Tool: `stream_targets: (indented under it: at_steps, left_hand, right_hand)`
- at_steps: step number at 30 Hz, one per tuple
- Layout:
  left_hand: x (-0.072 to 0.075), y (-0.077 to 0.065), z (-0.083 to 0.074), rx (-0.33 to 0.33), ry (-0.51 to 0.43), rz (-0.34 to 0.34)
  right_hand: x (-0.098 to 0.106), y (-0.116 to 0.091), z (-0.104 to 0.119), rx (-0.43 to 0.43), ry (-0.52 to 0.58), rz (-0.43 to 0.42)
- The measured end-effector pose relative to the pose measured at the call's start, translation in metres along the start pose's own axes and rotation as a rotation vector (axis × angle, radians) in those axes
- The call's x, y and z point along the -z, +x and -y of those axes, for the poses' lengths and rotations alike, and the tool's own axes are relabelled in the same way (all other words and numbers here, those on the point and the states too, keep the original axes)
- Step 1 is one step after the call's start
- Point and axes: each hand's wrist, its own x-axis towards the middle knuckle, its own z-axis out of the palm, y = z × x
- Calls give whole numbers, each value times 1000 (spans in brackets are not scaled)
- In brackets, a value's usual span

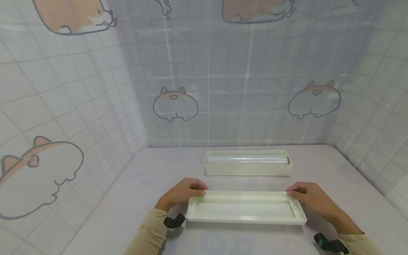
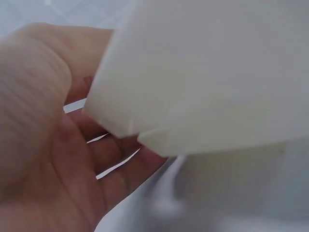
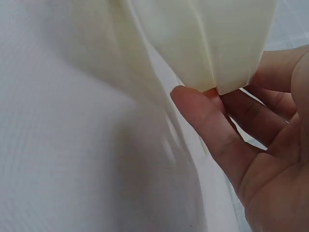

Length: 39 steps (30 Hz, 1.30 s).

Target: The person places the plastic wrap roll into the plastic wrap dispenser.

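A long white plastic lid (image 1: 245, 209), shallow and rimmed, is held in front of me with its recessed side in view. My left hand (image 1: 185, 191) pinches its far left corner, beside a small green mark. At the far right corner my right hand (image 1: 313, 198) grips the lid between thumb and fingers. The left wrist view has the lid's pale corner (image 2: 183, 82) lying against the fingers. In the right wrist view the other end of the lid (image 3: 207, 48) sits between thumb and fingers. Behind it stands a white box (image 1: 248, 169) with a roll of clear plastic film (image 1: 247, 159) inside.
The pale table (image 1: 153, 166) extends to both sides of the lid and the box. Printed curtains (image 1: 223, 88) hang behind and along both sides of the table. A black wrist device (image 1: 174, 221) is on the left wrist, another (image 1: 330, 244) on the right.
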Motion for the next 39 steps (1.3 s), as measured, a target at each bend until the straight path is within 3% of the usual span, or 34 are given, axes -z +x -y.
stream_targets:
  at_steps: [12,22,28,32,39]
  left_hand:
    - [6,-2,5,96,-81,-97]
    - [1,-1,-2,151,-97,-160]
    - [-1,1,-3,173,-187,-145]
    - [-3,2,-2,166,-237,-130]
    - [-5,4,-8,90,-279,-185]
  right_hand:
    - [-1,-3,4,-37,-29,-79]
    - [0,-5,5,7,-25,-190]
    - [0,-5,4,0,-28,-292]
    - [1,-5,4,0,-44,-354]
    - [1,-6,3,0,-54,-420]
